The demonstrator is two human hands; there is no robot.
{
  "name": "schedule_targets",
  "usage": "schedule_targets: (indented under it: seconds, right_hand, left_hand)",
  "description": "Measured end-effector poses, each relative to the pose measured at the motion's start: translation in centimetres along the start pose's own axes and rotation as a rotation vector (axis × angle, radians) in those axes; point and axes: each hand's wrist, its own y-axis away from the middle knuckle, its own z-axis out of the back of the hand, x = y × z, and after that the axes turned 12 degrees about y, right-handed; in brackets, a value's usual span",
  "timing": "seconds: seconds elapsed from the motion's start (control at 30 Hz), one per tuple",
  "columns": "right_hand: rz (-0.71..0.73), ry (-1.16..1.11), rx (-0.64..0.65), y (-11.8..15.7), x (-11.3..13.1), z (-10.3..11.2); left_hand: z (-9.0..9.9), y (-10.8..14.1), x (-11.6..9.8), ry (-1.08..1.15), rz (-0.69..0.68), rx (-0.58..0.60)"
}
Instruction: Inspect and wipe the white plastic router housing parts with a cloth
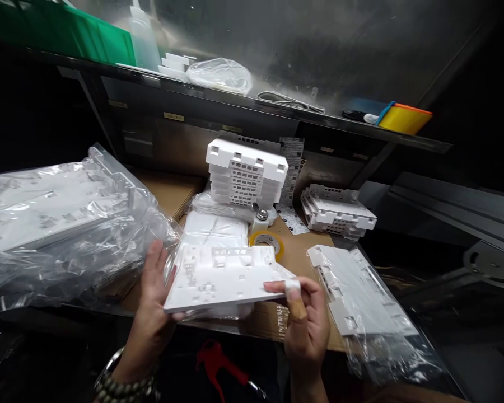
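Note:
A flat white plastic panel (231,280) with small openings is held above the cardboard-covered bench. My right hand (306,316), its thumb wrapped in white and tan tape, pinches the panel's right end. At the left end my left hand (153,294) supports the panel, fingers raised beside its edge and partly hidden behind it. Under the panel lies a pile of clear plastic bags (214,226). Behind stands a stack of white panels (247,173), with a roll of yellow tape (267,243) and a metal-topped bottle (260,219) in front of it.
Bagged white panels (54,207) fill the left side. Another bagged panel (361,291) lies at the right, below a smaller white stack (338,211). A shelf (235,98) with a green bin (67,33) crosses behind. A red tool (220,366) is at the bottom.

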Motion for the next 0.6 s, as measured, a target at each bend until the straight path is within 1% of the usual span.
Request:
schedule_targets:
  seconds: [0.03,0.07,0.1,0.13,0.2,0.23,0.27,0.33,0.37,0.43,0.5,0.53,0.6]
  right_hand:
    - [0.009,0.01,-0.047,0.3,-0.3,0.0]
    - [0.01,0.018,-0.068,0.6,-0.6,0.1]
    - [0.005,0.023,-0.064,0.8,-0.9,0.3]
    - [-0.005,0.027,-0.029,1.1,-1.2,0.5]
    - [-0.045,0.05,0.117,1.5,-1.5,1.2]
    - [-0.059,0.074,0.192,1.7,-1.5,1.5]
    - [-0.047,0.112,0.249,1.8,-1.2,1.7]
    - [0.068,0.217,0.302,2.0,-0.2,1.6]
    - [0.159,0.262,0.309,2.1,0.5,1.2]
    - [0.323,0.299,0.343,2.4,2.1,0.1]
    - [0.408,0.266,0.394,2.7,3.4,-1.3]
    - [0.433,0.252,0.414,2.7,3.7,-1.8]
    - [0.469,0.27,0.45,2.6,4.0,-2.3]
  left_hand:
    - [-0.3,-0.1,-0.2,0.17,0.135,-0.035]
    - [-0.6,-0.1,-0.4,0.306,0.262,-0.038]
    - [-0.9,-0.2,-0.7,0.406,0.385,-0.041]
    - [-1.2,-0.4,-1.0,0.471,0.512,-0.056]
    - [-1.8,-0.8,-1.7,0.58,0.73,-0.131]
    - [-2.2,-1.0,-1.9,0.634,0.809,-0.175]
    - [-2.5,-1.2,-2.1,0.666,0.836,-0.208]
    - [-3.4,-1.5,-2.0,0.685,0.795,-0.243]
    - [-3.8,-1.4,-1.9,0.696,0.748,-0.259]
    - [-4.8,-1.2,-1.6,0.702,0.613,-0.268]
    - [-5.5,-0.8,-1.4,0.695,0.478,-0.253]
    - [-5.7,-0.6,-1.4,0.688,0.432,-0.243]
    - [-5.8,-0.3,-1.6,0.673,0.405,-0.232]
